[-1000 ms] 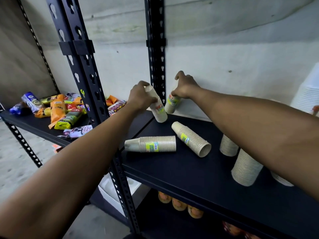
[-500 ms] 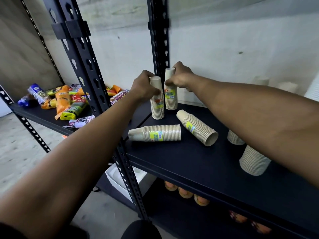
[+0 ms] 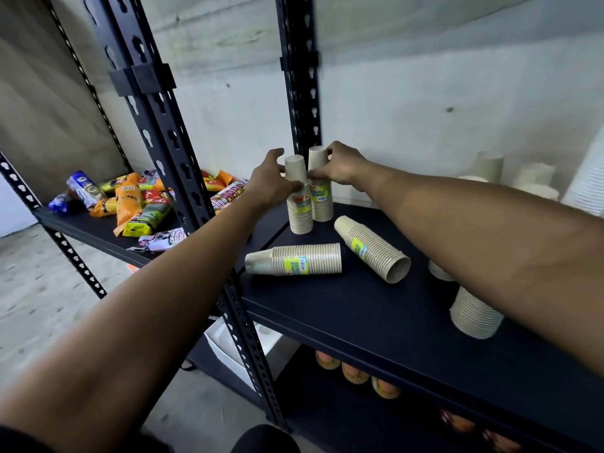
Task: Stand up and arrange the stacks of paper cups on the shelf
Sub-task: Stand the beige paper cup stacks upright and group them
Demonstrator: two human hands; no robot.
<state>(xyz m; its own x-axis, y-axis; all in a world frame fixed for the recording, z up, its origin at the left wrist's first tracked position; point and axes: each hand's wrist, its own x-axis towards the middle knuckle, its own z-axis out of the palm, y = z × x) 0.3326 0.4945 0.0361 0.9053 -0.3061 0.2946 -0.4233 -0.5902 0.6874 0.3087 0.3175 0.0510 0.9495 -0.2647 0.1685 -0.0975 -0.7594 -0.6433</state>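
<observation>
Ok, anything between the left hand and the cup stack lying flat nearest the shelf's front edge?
Nothing visible. The left hand is on an upright stack; the lying stack sits just in front of it, with only bare shelf between.

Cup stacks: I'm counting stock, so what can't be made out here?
Head view only:
- Stacks at right: the right forearm covers their tops, so no count.
- Labels: print too small to read.
- White stack at far right: cut off by the edge.
- Lower-shelf items: hidden under the shelf.
</observation>
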